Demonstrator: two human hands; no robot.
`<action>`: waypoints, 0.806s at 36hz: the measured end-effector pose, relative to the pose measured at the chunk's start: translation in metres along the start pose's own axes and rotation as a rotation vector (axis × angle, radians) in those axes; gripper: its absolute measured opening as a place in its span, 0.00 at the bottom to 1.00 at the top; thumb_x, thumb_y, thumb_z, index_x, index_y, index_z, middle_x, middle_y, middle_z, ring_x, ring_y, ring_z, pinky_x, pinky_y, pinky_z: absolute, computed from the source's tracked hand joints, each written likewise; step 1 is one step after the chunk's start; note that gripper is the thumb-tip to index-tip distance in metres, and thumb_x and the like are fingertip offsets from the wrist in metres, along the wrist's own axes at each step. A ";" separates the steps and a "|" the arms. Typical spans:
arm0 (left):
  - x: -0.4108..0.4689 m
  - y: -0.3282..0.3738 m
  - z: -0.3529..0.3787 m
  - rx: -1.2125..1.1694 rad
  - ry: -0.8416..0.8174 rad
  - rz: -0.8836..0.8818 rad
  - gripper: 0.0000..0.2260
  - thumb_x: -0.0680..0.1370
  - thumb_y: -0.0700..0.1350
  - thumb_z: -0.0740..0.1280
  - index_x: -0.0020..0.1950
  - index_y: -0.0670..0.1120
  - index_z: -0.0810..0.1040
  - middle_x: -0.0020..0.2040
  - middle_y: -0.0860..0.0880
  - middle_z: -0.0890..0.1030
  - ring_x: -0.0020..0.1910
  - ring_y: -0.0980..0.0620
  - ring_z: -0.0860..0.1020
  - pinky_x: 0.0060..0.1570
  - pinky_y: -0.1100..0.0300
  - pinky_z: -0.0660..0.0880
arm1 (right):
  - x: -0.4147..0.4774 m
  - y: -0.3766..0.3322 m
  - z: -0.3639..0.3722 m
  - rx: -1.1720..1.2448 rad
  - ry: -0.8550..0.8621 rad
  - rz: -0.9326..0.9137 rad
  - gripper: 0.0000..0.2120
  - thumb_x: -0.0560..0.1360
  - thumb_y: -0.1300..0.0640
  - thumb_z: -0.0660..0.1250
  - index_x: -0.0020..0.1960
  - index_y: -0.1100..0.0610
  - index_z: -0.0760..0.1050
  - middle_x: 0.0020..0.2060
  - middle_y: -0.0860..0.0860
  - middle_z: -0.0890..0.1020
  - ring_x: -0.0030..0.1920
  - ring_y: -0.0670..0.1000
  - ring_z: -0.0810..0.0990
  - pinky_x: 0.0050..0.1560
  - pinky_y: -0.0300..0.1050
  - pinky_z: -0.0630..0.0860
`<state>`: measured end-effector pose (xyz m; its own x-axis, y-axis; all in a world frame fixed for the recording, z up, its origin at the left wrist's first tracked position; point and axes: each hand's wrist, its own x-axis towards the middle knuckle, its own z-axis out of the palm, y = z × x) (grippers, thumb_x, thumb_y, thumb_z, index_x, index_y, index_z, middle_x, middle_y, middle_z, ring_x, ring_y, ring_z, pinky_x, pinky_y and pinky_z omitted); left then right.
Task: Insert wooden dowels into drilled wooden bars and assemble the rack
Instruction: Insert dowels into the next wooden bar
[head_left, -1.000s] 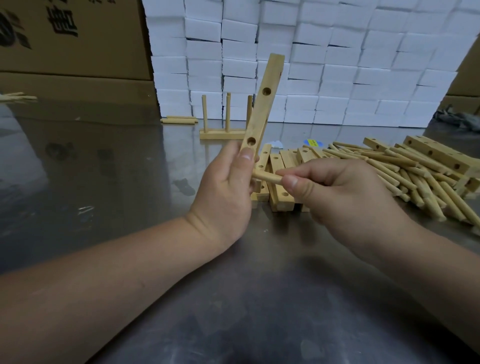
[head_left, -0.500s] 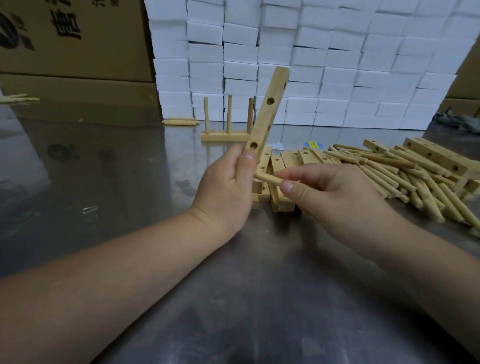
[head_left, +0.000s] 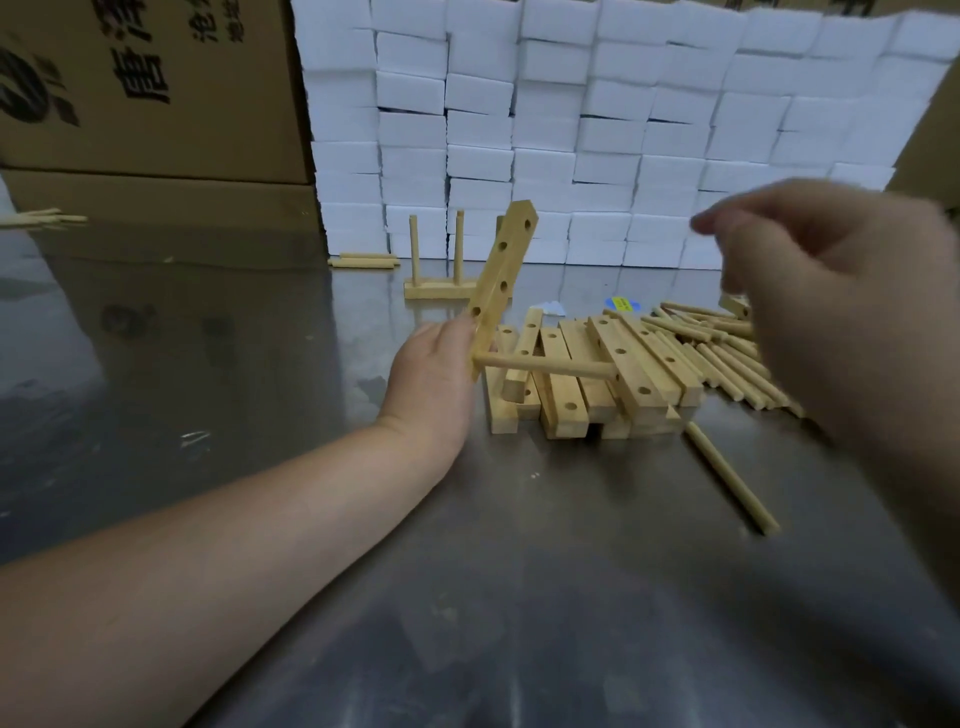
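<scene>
My left hand (head_left: 434, 376) grips the lower end of a drilled wooden bar (head_left: 503, 283), which leans up and to the right. One dowel (head_left: 545, 365) sticks out sideways from the bar's lowest hole, pointing right. My right hand (head_left: 831, 306) hovers blurred at the right, above the dowel pile, fingers loosely curled and holding nothing. Several drilled bars (head_left: 587, 374) lie in a low stack behind the held bar. Loose dowels (head_left: 727, 353) are heaped to the right.
A finished piece (head_left: 439, 283) with upright dowels stands at the back of the steel table (head_left: 467, 597). One stray dowel (head_left: 730, 475) lies at the front right. Two dowels (head_left: 362, 260) lie near stacked white boxes (head_left: 597, 130). Cardboard cartons (head_left: 156, 104) stand at the left.
My right hand let go of the dowel, now seated in the bar's lowest hole, and lifted away up and right. The left hand and bar shifted slightly away from me.
</scene>
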<state>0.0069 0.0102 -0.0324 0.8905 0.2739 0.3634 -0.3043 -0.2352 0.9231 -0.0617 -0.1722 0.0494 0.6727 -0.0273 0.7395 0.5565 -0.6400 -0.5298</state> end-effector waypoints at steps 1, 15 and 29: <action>-0.001 0.001 0.000 0.004 -0.006 -0.001 0.16 0.80 0.47 0.53 0.41 0.41 0.75 0.39 0.48 0.71 0.35 0.57 0.68 0.28 0.75 0.64 | 0.006 -0.001 -0.006 -0.060 -0.035 0.004 0.10 0.71 0.47 0.58 0.38 0.44 0.77 0.32 0.35 0.79 0.28 0.37 0.74 0.29 0.37 0.66; -0.003 0.003 0.001 -0.037 -0.051 0.011 0.16 0.79 0.45 0.56 0.32 0.49 0.72 0.41 0.48 0.72 0.37 0.57 0.69 0.33 0.75 0.64 | -0.047 0.075 -0.014 -1.001 -0.723 0.293 0.16 0.73 0.37 0.58 0.54 0.44 0.74 0.43 0.43 0.76 0.40 0.44 0.73 0.36 0.38 0.68; -0.010 0.009 0.001 -0.087 -0.091 -0.036 0.16 0.79 0.47 0.57 0.35 0.48 0.78 0.35 0.51 0.74 0.36 0.56 0.71 0.38 0.64 0.68 | 0.011 0.032 -0.018 -0.307 -0.010 -0.014 0.09 0.68 0.44 0.54 0.41 0.40 0.72 0.24 0.43 0.76 0.22 0.44 0.73 0.20 0.40 0.70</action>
<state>-0.0044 0.0045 -0.0282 0.9271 0.1937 0.3208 -0.2966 -0.1438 0.9441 -0.0451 -0.2073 0.0481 0.6713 -0.0103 0.7411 0.3934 -0.8425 -0.3680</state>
